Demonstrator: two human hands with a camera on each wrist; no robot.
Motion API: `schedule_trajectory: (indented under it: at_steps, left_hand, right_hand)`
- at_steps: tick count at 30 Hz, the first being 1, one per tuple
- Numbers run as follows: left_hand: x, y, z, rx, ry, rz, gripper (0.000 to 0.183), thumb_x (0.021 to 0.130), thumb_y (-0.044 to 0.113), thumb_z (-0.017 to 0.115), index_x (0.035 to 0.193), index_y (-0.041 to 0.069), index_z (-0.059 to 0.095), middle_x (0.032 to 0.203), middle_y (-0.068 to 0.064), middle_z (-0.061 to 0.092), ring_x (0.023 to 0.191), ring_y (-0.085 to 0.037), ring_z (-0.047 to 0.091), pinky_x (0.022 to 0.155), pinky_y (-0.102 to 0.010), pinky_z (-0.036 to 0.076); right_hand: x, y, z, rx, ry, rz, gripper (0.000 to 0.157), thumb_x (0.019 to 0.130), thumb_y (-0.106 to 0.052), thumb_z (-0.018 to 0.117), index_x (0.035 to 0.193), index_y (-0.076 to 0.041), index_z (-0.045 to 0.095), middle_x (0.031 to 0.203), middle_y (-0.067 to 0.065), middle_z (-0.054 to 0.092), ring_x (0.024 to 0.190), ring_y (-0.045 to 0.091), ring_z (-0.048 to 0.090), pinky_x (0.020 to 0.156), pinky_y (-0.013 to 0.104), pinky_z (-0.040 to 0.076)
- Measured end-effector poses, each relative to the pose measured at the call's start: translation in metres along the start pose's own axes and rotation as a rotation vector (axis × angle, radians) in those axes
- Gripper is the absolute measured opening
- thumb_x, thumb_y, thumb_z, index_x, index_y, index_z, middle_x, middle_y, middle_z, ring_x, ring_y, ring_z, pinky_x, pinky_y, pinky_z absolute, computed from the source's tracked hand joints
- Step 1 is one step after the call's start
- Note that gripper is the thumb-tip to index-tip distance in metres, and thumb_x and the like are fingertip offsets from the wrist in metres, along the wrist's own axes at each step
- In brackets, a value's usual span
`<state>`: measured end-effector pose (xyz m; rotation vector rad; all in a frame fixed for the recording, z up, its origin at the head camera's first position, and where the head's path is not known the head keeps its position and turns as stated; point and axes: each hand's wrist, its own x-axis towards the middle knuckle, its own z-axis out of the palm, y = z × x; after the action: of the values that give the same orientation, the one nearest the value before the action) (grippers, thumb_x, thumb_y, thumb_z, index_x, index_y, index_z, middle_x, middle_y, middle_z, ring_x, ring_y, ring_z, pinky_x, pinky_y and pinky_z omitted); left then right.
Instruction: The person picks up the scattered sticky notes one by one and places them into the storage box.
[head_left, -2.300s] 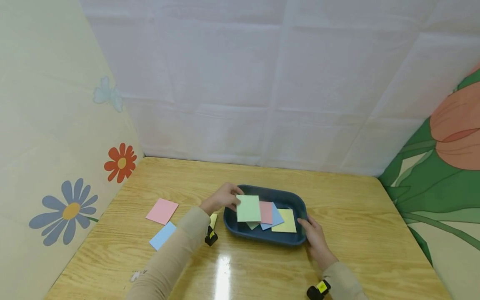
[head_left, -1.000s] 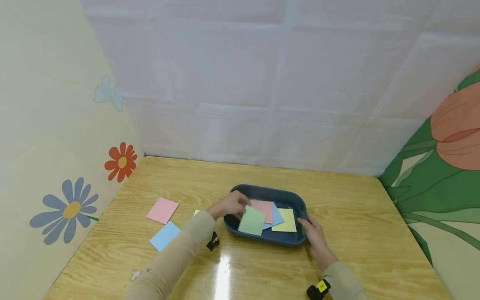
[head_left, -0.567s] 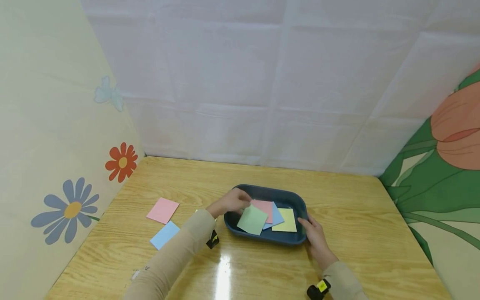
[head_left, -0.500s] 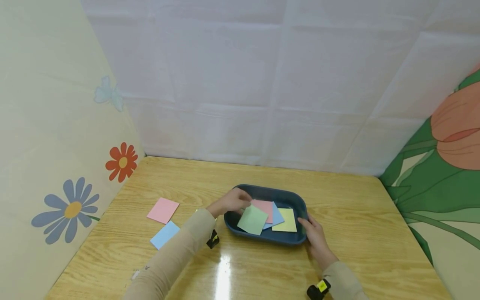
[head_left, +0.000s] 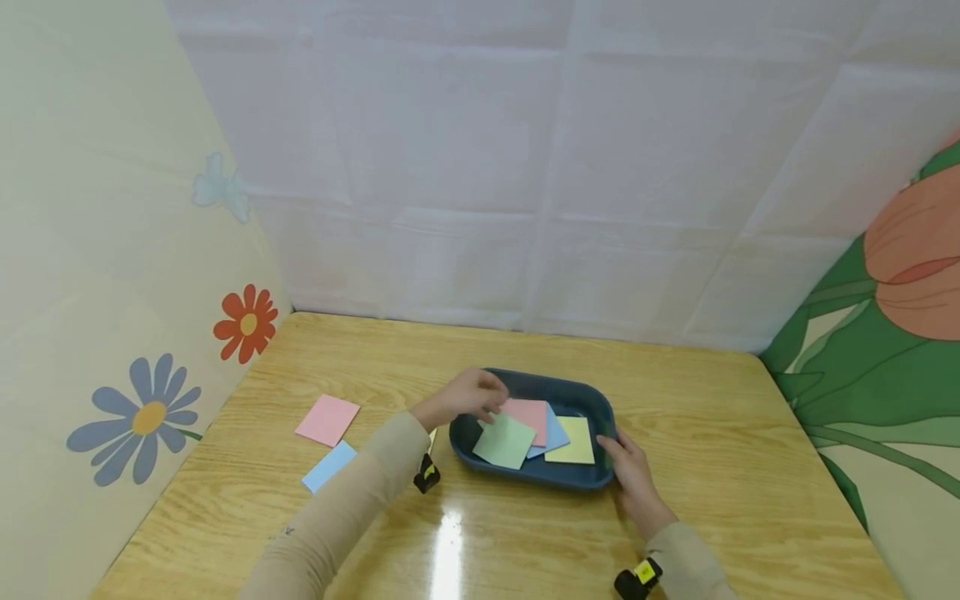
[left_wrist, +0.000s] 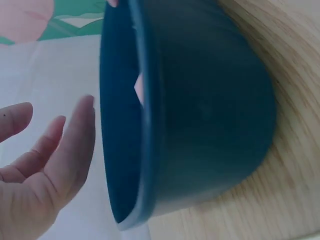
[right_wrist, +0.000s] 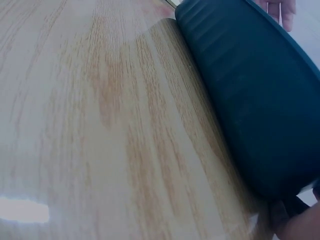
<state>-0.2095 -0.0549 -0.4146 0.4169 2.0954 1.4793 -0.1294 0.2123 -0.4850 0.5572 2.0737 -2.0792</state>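
Note:
A dark blue oval-cornered tray [head_left: 555, 482] holds square paper notes: a green note [head_left: 504, 442], a pink note [head_left: 534, 421], a blue note [head_left: 556, 435] and a yellow note [head_left: 576, 442], partly overlapping. Over the tray's left end hovers my left hand [head_left: 467, 395], fingers spread and holding nothing; in the left wrist view the fingers [left_wrist: 80, 140] are apart from the rim. My right hand [head_left: 636, 482] grips the tray's right end, thumb over the rim. The right wrist view shows the tray's outer side [right_wrist: 250, 90] and part of that hand [right_wrist: 302, 225].
A pink note [head_left: 327, 420] and a blue note [head_left: 330, 467] lie on the wooden table [head_left: 720, 433] at the left. My left forearm [head_left: 345, 517] partly covers the blue one. A yellow edge [head_left: 432, 441] shows beside the sleeve. A white cloth wall [head_left: 465, 167] stands behind.
My left hand brought the green note lower into the tray, let it go, then lifted slightly with its fingers loosened. The right hand has kept its grip on the tray.

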Motion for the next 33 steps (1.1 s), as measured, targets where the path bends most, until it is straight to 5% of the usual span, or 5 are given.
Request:
schedule_trajectory:
  at_steps: [6,12,19,27,33]
  left_hand:
    - [-0.002,0.004,-0.006,-0.121,-0.019,-0.006,0.031,0.092,0.006,0.052,0.117,-0.013,0.051,0.114,-0.030,0.054,0.096,-0.036,0.059,0.073,-0.034,0.055]
    - [-0.006,0.008,-0.013,-0.117,-0.006,0.007,0.031,0.095,0.008,0.047,0.119,-0.012,0.050,0.110,-0.028,0.056,0.099,-0.040,0.057,0.072,-0.035,0.055]
    - [-0.015,0.006,-0.023,-0.108,0.027,0.022,0.029,0.095,0.008,0.047,0.116,-0.011,0.052,0.108,-0.030,0.055,0.080,-0.021,0.061,0.070,-0.034,0.055]
    - [-0.024,-0.004,-0.039,-0.131,0.065,0.022,0.032,0.094,0.009,0.050,0.116,-0.014,0.050,0.102,-0.028,0.056,0.088,-0.037,0.059,0.068,-0.035,0.055]
    - [-0.032,-0.012,-0.053,-0.101,0.132,0.030,0.031,0.093,0.009,0.051,0.114,-0.014,0.052,0.097,-0.024,0.058,0.080,-0.027,0.062,0.068,-0.038,0.056]
  right_hand:
    - [0.000,0.000,0.000,-0.005,0.003,0.007,0.062,0.094,-0.018,0.047,0.145,0.001,0.017,0.150,0.021,0.012,0.137,0.035,0.007,0.111,0.047,0.014]
    - [0.001,0.001,0.000,0.012,-0.007,0.004,0.063,0.094,-0.018,0.047,0.145,0.001,0.015,0.150,0.022,0.012,0.137,0.035,0.008,0.110,0.046,0.016]
    - [0.000,0.001,-0.002,0.008,-0.005,0.002,0.063,0.094,-0.018,0.047,0.145,0.001,0.016,0.150,0.022,0.013,0.137,0.035,0.009,0.110,0.046,0.016]
    - [0.000,0.000,-0.002,-0.011,-0.012,0.013,0.064,0.094,-0.019,0.047,0.145,0.000,0.014,0.150,0.021,0.010,0.137,0.035,0.007,0.110,0.047,0.015]
    - [0.000,-0.001,-0.002,-0.011,-0.014,0.014,0.064,0.095,-0.019,0.047,0.146,0.000,0.014,0.150,0.020,0.010,0.137,0.035,0.008,0.110,0.047,0.015]
